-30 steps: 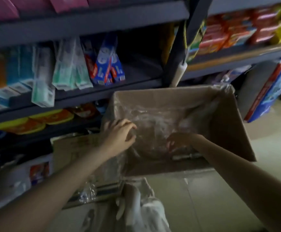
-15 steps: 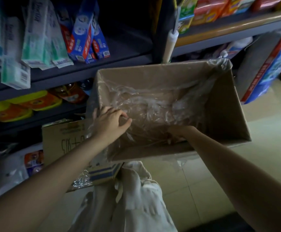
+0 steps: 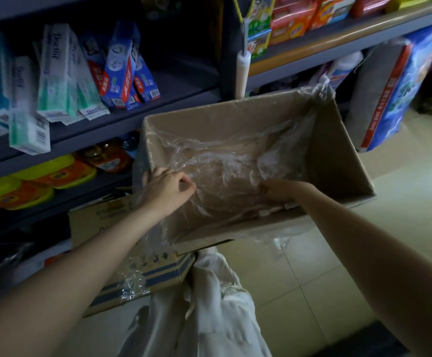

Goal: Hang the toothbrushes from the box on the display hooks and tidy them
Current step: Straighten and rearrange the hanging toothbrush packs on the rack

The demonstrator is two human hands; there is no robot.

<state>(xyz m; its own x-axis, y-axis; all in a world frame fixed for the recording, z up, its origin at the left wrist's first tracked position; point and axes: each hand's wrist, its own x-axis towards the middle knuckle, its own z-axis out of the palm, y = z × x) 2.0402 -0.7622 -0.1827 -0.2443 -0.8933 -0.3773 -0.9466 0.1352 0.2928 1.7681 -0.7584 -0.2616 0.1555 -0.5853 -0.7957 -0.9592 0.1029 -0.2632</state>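
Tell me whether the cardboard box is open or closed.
Open. The cardboard box has no lid or flaps over its top, its crumpled plastic liner shows inside, and the right hand reaches in.

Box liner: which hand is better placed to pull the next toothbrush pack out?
Probably the right hand: it reaches deep inside the box, under the plastic liner. The left hand pinches the liner at the near-left rim, holding it aside.
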